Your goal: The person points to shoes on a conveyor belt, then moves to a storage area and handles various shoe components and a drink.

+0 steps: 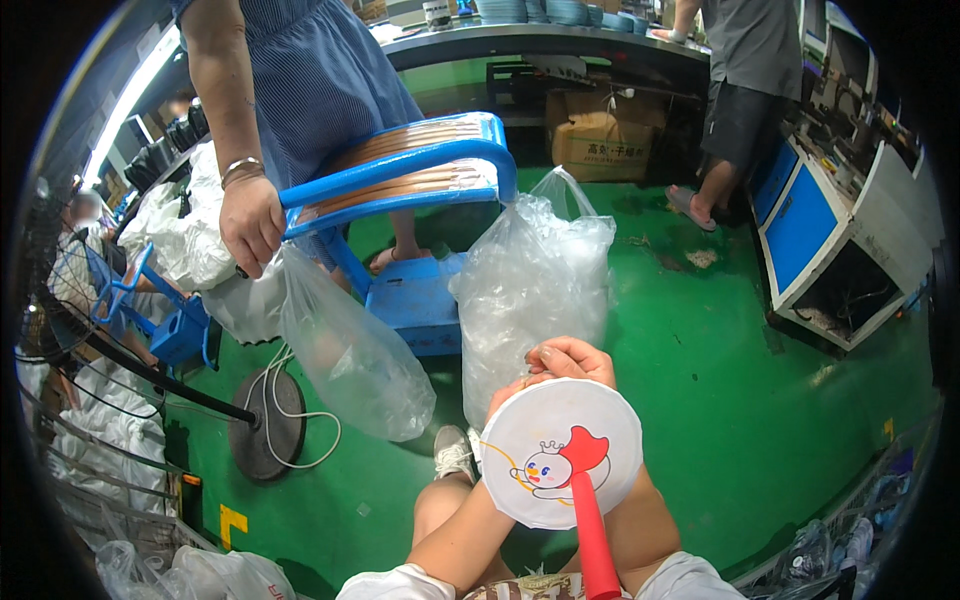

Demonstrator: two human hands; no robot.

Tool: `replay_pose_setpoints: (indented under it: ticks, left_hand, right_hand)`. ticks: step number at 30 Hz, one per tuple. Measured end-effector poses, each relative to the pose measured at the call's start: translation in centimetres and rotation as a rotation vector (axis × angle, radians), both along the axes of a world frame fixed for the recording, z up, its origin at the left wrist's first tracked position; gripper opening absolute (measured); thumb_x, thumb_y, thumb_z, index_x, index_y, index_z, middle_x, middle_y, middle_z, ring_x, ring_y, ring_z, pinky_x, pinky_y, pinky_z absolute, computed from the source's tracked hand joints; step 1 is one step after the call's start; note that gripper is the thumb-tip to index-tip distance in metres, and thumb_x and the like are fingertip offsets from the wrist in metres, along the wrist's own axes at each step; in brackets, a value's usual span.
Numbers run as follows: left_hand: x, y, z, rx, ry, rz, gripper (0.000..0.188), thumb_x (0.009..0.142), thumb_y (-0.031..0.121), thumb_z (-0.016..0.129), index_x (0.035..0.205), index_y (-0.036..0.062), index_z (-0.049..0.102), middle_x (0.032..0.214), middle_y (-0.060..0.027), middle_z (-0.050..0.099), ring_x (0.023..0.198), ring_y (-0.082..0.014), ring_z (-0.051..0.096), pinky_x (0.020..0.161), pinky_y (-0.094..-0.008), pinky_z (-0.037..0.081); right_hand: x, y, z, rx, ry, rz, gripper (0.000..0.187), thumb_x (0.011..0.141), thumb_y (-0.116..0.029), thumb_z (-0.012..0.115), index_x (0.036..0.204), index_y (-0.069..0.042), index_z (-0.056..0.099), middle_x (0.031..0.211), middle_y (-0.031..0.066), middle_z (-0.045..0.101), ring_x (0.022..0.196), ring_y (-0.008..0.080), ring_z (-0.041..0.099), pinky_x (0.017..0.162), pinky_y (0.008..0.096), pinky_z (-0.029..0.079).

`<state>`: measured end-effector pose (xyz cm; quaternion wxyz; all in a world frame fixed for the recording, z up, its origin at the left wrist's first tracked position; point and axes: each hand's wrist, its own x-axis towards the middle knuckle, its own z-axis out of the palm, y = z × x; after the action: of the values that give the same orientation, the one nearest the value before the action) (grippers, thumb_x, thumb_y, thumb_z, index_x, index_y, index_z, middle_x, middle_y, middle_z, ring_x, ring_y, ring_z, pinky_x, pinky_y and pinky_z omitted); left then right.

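Fan handle (pixel 590 530) smooth plstc; bags (pixel 525 290) crinkly plstc

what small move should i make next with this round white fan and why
I'd probably shift the round white fan aside first: it hides parts of the left hand and right hand, which meet near its upper edge, so their grip can't be judged.

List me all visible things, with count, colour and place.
Round fan: one, white, red handle, lower centre
Clear bags: two, colourless, middle
Slatted frame: one, blue, upper middle
Cardboard box: one, brown, below counter
Counter: one, grey, top
Cabinet: one, white and blue, right
Round base: one, dark, left
Bundles: several, white, left
Co-workers: at least three, mixed clothes, top and left
Floor: one, green, throughout
Shoe: one, pale, below middle
Left hand: one, bare, partly behind fan
Right hand: one, bare, beyond fan
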<state>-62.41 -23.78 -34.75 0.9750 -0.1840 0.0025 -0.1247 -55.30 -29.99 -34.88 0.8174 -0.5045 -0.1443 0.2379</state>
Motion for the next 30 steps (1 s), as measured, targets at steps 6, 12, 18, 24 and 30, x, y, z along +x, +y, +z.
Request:
replay_pose_setpoints:
  ticks: [6,12,18,24,30]
  left_hand:
    - [-0.1,0.2,0.1,-0.026,-0.013,-0.012,0.015,0.079,0.024,0.045,0.086,0.0112,0.048,0.084,0.0003,0.054,0.081,-0.0136,0.054,0.073,-0.0275,0.044]
    - [-0.4,0.3,0.2,-0.108,-0.037,-0.027,0.015,0.078,0.024,0.045,0.086,0.0111,0.048,0.084,0.0005,0.054,0.081,-0.0132,0.054,0.074,-0.0271,0.044]
    - [-0.4,0.5,0.2,-0.195,-0.027,-0.056,0.013,0.078,0.023,0.046,0.084,0.0115,0.047,0.083,0.0010,0.054,0.080,-0.0126,0.054,0.074,-0.0265,0.044]
    - [-0.7,0.7,-0.4,0.197,0.035,0.050,0.012,0.077,0.022,0.045,0.086,0.0145,0.048,0.085,0.0005,0.054,0.081,-0.0132,0.054,0.075,-0.0270,0.044]
    - [-0.8,0.5,0.4,0.123,0.100,0.081,0.016,0.078,0.022,0.044,0.091,0.0144,0.046,0.084,0.0002,0.053,0.081,-0.0134,0.054,0.075,-0.0279,0.045]
  right_hand:
    - [0.0,0.1,0.0,-0.017,0.008,0.003,0.014,0.080,-0.011,0.057,0.082,0.002,0.059,0.067,0.0019,0.056,0.057,0.0038,0.050,0.049,0.0168,0.039]
    - [0.0,0.0,-0.1,-0.005,0.031,0.008,0.014,0.080,-0.011,0.057,0.083,0.003,0.058,0.070,0.0040,0.058,0.058,0.0054,0.053,0.051,0.0173,0.042]
    - [-0.2,-0.2,0.7,-0.004,0.046,0.023,0.014,0.080,-0.010,0.057,0.084,0.003,0.057,0.072,0.0066,0.059,0.060,0.0083,0.057,0.052,0.0190,0.044]
    - [-0.1,-0.2,0.6,-0.006,0.054,0.027,0.014,0.080,-0.010,0.057,0.084,0.003,0.057,0.069,0.0070,0.059,0.060,0.0091,0.058,0.051,0.0192,0.045]
    - [-0.1,-0.2,0.9,-0.009,0.068,0.028,0.013,0.080,-0.010,0.057,0.084,0.003,0.057,0.069,0.0069,0.059,0.058,0.0086,0.057,0.051,0.0190,0.045]
